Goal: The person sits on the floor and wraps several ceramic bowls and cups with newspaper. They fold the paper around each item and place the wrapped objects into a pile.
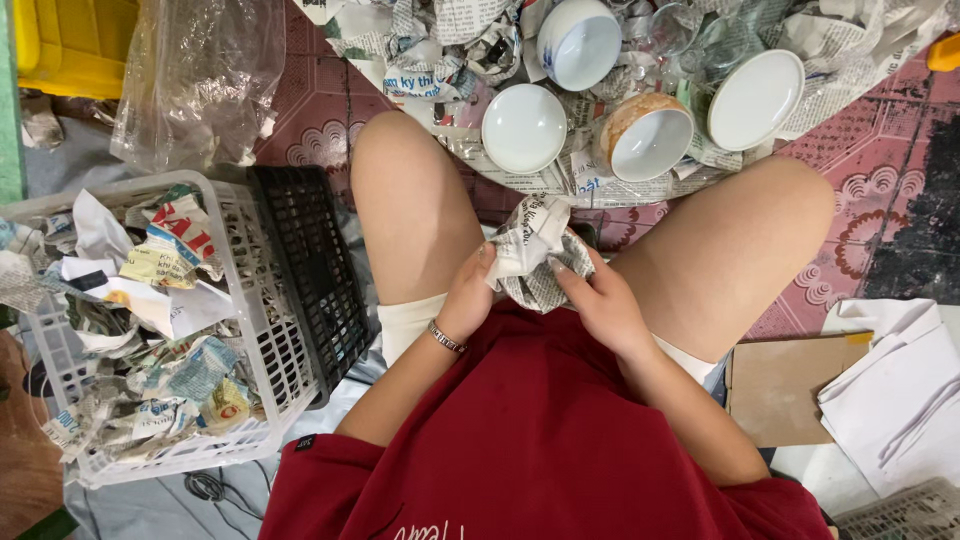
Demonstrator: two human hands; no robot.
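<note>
- The left hand is gripping the left side of a newspaper-wrapped bundle, its fingers curled around the paper; a metal bracelet is sitting on that wrist.
- The right hand is clasping the bundle's right and lower side, fingers closed on the crumpled newsprint.
- The bundle is being held above the lap, between the person's bare knees, just near the front edge of the newspaper spread lying on the patterned floor.
- On that spread, a white bowl, a brown-rimmed bowl, a tilted white bowl and a blue-patterned bowl are standing among loose paper.
- A white plastic basket holding crumpled newspaper is sitting beside the person's left leg.
</note>
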